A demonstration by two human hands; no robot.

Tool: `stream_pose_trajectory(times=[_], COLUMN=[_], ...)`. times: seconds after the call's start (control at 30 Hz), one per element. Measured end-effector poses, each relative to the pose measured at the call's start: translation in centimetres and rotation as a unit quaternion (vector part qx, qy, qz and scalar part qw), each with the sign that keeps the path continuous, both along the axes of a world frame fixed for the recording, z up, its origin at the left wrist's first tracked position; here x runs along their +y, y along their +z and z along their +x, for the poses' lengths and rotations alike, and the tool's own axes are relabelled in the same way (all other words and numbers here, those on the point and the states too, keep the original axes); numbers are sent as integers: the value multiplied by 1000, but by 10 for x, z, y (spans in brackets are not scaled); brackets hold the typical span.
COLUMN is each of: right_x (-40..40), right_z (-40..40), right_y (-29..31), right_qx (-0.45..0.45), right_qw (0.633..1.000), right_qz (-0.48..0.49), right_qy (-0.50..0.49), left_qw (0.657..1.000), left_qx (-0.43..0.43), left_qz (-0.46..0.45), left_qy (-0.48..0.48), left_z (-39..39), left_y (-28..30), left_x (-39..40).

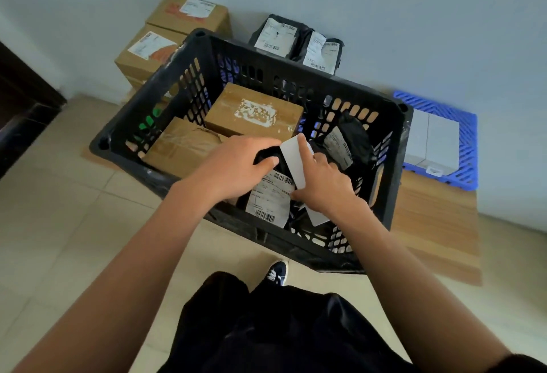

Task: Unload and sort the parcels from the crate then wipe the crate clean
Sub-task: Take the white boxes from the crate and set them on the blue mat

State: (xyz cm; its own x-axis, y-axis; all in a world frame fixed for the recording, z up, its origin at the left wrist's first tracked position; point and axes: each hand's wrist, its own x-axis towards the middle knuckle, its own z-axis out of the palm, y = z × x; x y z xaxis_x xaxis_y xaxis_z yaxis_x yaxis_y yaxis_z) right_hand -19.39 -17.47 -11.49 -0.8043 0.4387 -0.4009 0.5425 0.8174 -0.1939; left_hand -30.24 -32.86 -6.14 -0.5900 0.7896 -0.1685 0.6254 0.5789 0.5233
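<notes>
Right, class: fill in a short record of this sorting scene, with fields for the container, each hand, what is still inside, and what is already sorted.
container: black crate on the floor
left hand: left hand grips a black parcel bag
right hand: right hand holds a white box
still inside: two cardboard boxes, another black bag
sorted: stacked cardboard boxes, black bags by the wall, white boxes on a blue tray

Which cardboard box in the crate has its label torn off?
The far cardboard box, showing white label residue on top; the near box beside it, closer to the left hand, has only clear tape.
</notes>
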Motion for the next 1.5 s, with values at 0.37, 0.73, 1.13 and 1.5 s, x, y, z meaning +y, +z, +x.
stream_pose_trajectory(times=[0.37, 0.73, 1.13, 1.5], right_x=[15, -24, -67, -120], right_z=[1, -37, -55, -72], right_y=[39, 79, 78, 85], right_qx=[148, 420, 459, 402], right_qw=[977, 787, 779, 847], right_qz=[-56, -351, -264, -120], right_qy=[-146, -285, -337, -326], left_qw=[996, 918, 876, 921], left_qx=[-81, -315, -359, -213], left_qz=[34, 238, 319, 326], left_qy=[-19, 44, 44, 13], left_z=[-39, -82, -102, -82], left_y=[-7, 1, 0, 6], left_x=[7, -6, -28, -44])
